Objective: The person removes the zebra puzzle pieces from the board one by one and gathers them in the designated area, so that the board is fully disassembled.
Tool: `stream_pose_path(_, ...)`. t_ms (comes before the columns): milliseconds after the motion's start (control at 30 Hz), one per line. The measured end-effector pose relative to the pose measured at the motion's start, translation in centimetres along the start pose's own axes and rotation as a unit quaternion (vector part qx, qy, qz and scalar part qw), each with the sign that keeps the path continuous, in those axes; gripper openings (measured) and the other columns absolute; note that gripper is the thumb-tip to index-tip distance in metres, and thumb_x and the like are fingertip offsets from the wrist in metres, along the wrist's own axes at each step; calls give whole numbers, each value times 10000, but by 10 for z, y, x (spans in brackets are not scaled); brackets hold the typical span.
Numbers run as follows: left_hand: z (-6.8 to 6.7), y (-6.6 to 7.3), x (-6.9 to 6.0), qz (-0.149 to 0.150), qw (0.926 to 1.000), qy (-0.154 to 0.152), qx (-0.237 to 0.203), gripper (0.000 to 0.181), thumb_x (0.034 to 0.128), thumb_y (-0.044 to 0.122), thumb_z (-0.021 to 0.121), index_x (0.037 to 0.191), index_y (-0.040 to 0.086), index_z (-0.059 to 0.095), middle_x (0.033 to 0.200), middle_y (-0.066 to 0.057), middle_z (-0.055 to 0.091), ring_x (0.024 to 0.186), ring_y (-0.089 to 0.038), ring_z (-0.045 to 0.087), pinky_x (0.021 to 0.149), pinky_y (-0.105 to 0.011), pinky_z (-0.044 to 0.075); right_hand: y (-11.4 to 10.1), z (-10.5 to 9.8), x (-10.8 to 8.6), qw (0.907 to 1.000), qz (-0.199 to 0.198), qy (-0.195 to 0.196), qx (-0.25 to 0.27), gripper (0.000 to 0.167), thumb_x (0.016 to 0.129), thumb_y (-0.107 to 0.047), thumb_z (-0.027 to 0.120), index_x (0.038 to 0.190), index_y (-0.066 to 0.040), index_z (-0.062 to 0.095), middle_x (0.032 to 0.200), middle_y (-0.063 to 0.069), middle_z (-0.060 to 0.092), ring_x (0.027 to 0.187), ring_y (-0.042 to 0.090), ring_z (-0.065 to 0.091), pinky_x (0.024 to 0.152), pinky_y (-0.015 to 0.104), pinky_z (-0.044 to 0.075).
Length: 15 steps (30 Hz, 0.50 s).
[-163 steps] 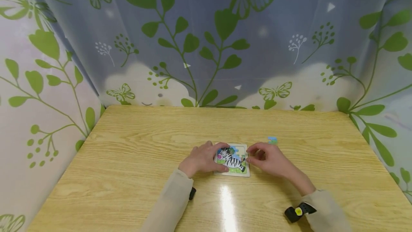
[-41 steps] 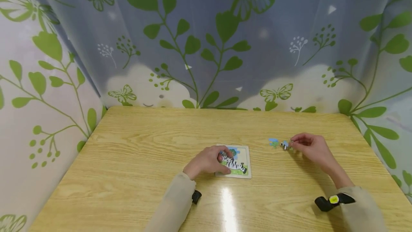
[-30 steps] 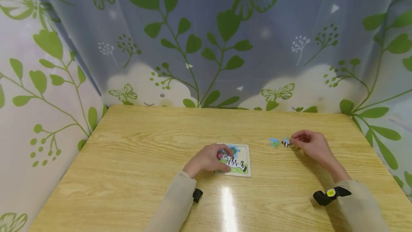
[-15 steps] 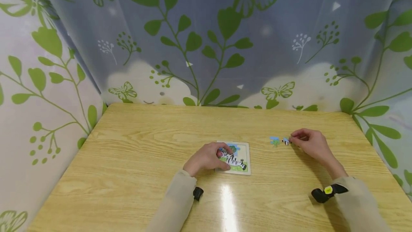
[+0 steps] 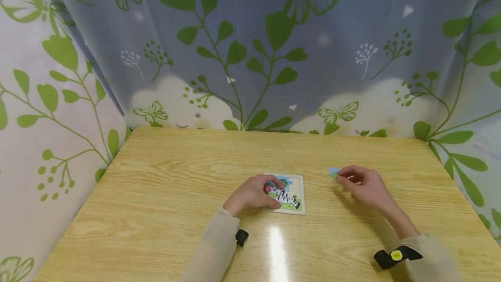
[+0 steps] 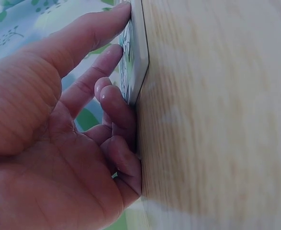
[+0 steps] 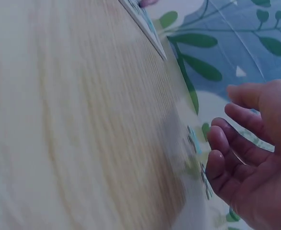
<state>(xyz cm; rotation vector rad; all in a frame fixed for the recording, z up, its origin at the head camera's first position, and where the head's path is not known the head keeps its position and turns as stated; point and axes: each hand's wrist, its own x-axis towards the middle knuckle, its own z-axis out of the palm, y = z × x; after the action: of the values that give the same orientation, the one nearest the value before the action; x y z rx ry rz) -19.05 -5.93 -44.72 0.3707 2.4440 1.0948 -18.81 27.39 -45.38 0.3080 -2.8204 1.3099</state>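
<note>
My left hand (image 5: 250,193) lies over the left side of a square zebra puzzle board (image 5: 296,186). In the left wrist view its thumb and index fingertip touch the picture face, while the other fingers bend beside the board's edge. Part of the board's upper right is bare of pieces. My right hand (image 5: 365,186) hovers at a blue and green puzzle piece (image 5: 332,171). The right wrist view has its fingers loosely bent with nothing between them. There two loose pieces lie on the table, one nearer the board (image 7: 194,139), the other a dark-edged piece (image 7: 206,180).
The wooden table (image 5: 188,177) runs back to a patterned cloth wall (image 5: 242,55). Similar cloth stands at both sides. A streak of light reflects in front of the board. Each wrist bears a black strap device, the right one (image 5: 385,259) with a yellow mark.
My right hand has let go of the zebra-striped piece and moved left to the blue and green piece. It worked at the board's right edge earlier. My left hand stays on the board.
</note>
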Motion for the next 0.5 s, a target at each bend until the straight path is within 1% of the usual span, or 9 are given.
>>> stream_pose_path(167,-1,-1,0,20,10000,13,23,355,824,202,868,1133,249,700,837,9,464,784,-168,431,706,-330,341,-16,14,-7,9992,-105,-317,228,217,990,-251,695,1117,-77,711,1016,129,744,822,147,701,613,296,566)
stream_pose_path(233,-1,-1,0,37,10000,8,27,355,825,203,867,1135,246,700,835,10,464,782,-166,429,704,-328,340,-21,20,-8,9987,-188,-429,211,200,982,-237,704,1107,-81,717,1019,108,743,832,138,697,624,287,564)
stream_pose_path(400,0,-1,0,53,10000,-15,-7,362,820,195,870,1139,238,703,839,6,471,785,-168,431,708,-328,342,-30,37,-9,9968,-492,-624,80,163,960,-196,728,1088,-95,729,1009,44,744,832,69,676,672,256,553)
stream_pose_path(500,0,0,0,38,10000,-8,-13,361,816,196,872,1133,239,705,850,-1,482,792,-169,439,708,-326,344,-35,46,-9,9955,-551,-760,90,158,946,-181,741,1085,-106,729,978,18,740,814,56,666,674,254,549)
